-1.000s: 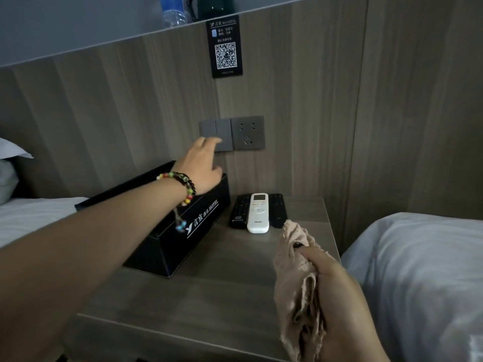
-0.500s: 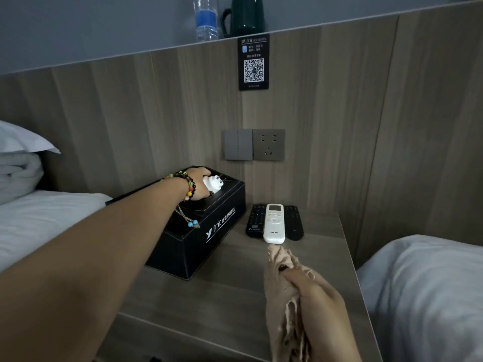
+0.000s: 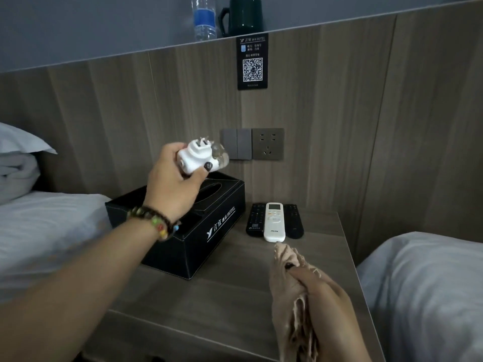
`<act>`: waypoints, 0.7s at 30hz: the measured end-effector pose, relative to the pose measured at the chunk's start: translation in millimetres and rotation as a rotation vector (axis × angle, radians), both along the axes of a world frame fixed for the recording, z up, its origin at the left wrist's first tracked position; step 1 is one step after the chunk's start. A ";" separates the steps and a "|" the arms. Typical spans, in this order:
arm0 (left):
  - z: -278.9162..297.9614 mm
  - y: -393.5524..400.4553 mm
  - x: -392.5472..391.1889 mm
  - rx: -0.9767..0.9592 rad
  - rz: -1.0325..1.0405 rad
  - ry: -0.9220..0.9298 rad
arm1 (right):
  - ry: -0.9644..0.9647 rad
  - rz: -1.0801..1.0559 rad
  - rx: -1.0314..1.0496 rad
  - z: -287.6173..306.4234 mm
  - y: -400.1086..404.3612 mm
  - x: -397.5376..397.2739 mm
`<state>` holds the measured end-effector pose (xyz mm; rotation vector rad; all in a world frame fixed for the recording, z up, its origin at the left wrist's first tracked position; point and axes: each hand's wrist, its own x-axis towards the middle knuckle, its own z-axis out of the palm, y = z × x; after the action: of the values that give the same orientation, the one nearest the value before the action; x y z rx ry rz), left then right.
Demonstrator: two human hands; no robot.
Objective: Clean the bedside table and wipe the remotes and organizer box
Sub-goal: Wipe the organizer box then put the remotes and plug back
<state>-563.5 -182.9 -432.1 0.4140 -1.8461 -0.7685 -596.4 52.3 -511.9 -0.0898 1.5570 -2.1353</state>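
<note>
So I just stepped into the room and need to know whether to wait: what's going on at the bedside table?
A person is partway through cleaning it. Their left hand holds a small white plug-in device up above the black organizer box. The right hand grips a beige cloth over the bedside table, just short of three remotes lying side by side near the wall.

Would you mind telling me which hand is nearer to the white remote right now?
Right. The right hand, gripping the beige cloth, sits just in front of the white remote. The left hand is raised above the black organizer box, holding a white plug-in device.
</note>
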 end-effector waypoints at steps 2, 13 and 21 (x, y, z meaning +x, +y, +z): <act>-17.9 35.9 24.2 0.195 -0.197 0.177 | 0.051 0.017 0.018 3.8 2.5 3.5; -97.5 112.1 65.0 0.712 -0.572 0.146 | 0.377 -0.166 -0.035 -1.8 3.3 16.3; -107.9 111.4 69.8 0.771 -0.738 0.019 | 0.615 -0.238 0.000 -13.4 -9.3 19.3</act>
<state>-493.7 -71.5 -540.0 0.1792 -1.6132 -1.9967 -577.1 43.0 -525.4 -0.6438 1.9803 -2.4338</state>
